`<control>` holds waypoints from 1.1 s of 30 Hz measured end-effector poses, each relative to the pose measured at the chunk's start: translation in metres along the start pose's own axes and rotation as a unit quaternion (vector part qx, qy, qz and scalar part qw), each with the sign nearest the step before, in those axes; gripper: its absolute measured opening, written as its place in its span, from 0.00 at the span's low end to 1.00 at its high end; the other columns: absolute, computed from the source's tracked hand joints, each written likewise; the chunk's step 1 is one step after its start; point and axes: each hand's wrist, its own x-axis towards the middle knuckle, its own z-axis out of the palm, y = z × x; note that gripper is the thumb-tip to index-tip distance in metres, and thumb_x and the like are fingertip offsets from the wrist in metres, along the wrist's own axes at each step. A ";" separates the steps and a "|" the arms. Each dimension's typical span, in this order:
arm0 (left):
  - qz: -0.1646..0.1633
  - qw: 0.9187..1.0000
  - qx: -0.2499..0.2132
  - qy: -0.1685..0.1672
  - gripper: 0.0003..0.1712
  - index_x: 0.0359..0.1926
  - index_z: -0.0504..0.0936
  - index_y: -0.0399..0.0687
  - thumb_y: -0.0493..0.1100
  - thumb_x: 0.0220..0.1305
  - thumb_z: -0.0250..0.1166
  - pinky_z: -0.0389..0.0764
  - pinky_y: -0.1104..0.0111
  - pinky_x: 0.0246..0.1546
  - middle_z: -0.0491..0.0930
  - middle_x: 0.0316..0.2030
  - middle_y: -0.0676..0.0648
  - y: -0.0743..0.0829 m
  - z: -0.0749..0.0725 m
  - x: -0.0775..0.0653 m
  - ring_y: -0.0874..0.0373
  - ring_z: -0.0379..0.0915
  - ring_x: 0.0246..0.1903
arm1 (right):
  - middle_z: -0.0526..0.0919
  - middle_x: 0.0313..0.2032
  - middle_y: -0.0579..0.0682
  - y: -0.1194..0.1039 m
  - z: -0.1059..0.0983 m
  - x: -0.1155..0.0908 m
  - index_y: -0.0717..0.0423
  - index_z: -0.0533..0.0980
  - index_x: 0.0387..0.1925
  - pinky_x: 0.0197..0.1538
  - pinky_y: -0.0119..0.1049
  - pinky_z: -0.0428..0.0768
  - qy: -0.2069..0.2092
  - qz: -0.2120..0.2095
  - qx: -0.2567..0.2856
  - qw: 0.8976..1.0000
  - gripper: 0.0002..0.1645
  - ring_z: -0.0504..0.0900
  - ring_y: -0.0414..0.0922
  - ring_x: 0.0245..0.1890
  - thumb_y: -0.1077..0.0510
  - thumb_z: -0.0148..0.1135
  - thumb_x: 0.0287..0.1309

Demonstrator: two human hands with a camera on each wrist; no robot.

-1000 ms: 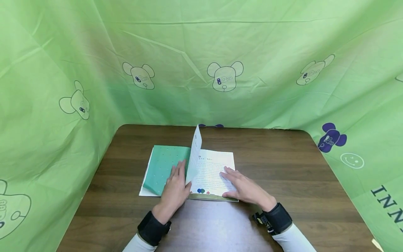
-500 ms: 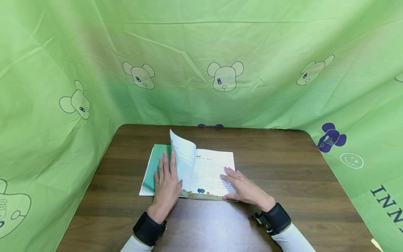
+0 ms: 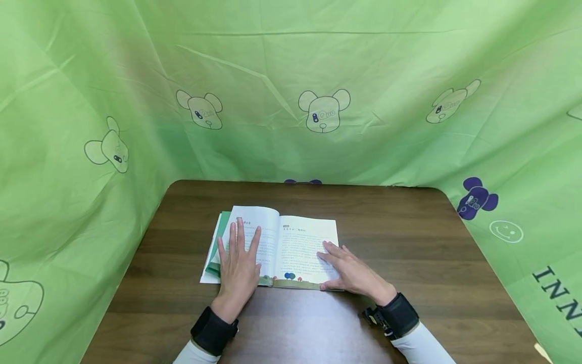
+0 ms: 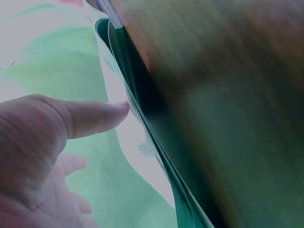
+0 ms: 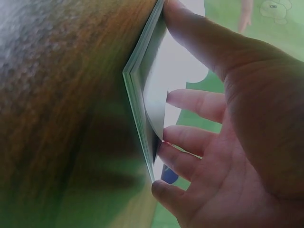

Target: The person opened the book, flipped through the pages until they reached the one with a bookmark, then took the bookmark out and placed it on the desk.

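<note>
An open book (image 3: 306, 250) lies on the table, printed text on both white pages and small coloured pictures along the lower edge. My left hand (image 3: 238, 273) rests on the left page (image 3: 267, 220) with fingers straight and spread. Under that page a green sheet (image 3: 212, 264) sticks out at the left. In the left wrist view the thumb (image 4: 97, 116) reaches to the book's near edge, where the leaves bow apart. My right hand (image 3: 356, 273) rests at the right page's outer edge, fingers extended over it. The right wrist view shows its fingertips along the page stack (image 5: 134, 85).
The brown wooden table (image 3: 409, 242) stretches around the book on all sides. A green cloth (image 3: 259, 65) with bear-head drawings hangs behind and beside it. Each wrist wears a black band (image 3: 213, 331).
A page that stood upright at the spine has turned over to the left and now lies over the green sheet. My left hand shifted left along with it; my right hand stayed put.
</note>
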 end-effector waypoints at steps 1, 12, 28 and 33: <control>0.002 1.000 0.001 -0.006 0.56 0.75 0.62 0.55 0.44 0.44 0.77 0.36 0.35 0.67 0.36 0.77 0.34 0.000 0.001 -0.001 0.39 0.29 0.76 | 0.64 0.70 0.67 0.000 0.000 0.000 0.63 0.72 0.64 0.68 0.62 0.58 0.000 0.001 0.000 1.000 0.50 0.61 0.58 0.71 0.36 0.70 0.47; 0.083 0.991 -0.007 -0.101 0.44 0.73 0.67 0.61 0.30 0.56 0.63 0.41 0.38 0.69 0.44 0.78 0.39 -0.001 0.001 -0.008 0.40 0.35 0.76 | 0.64 0.70 0.67 -0.001 0.000 -0.001 0.63 0.72 0.64 0.68 0.63 0.57 0.000 0.008 0.005 1.000 0.50 0.61 0.58 0.71 0.36 0.70 0.46; 0.088 0.975 -0.060 -0.195 0.39 0.75 0.62 0.55 0.30 0.64 0.53 0.56 0.34 0.63 0.50 0.77 0.44 -0.005 -0.006 -0.014 0.41 0.44 0.74 | 0.66 0.68 0.67 -0.001 0.001 0.002 0.61 0.74 0.63 0.67 0.65 0.58 0.013 0.009 -0.015 1.000 0.48 0.64 0.58 0.69 0.35 0.69 0.47; 0.088 0.972 -0.051 -0.210 0.33 0.76 0.60 0.54 0.40 0.72 0.49 0.56 0.32 0.62 0.50 0.77 0.45 -0.004 -0.005 -0.015 0.41 0.43 0.74 | 0.69 0.67 0.66 -0.001 0.004 0.004 0.60 0.76 0.61 0.66 0.66 0.59 0.020 0.016 -0.023 0.999 0.45 0.66 0.58 0.68 0.35 0.69 0.48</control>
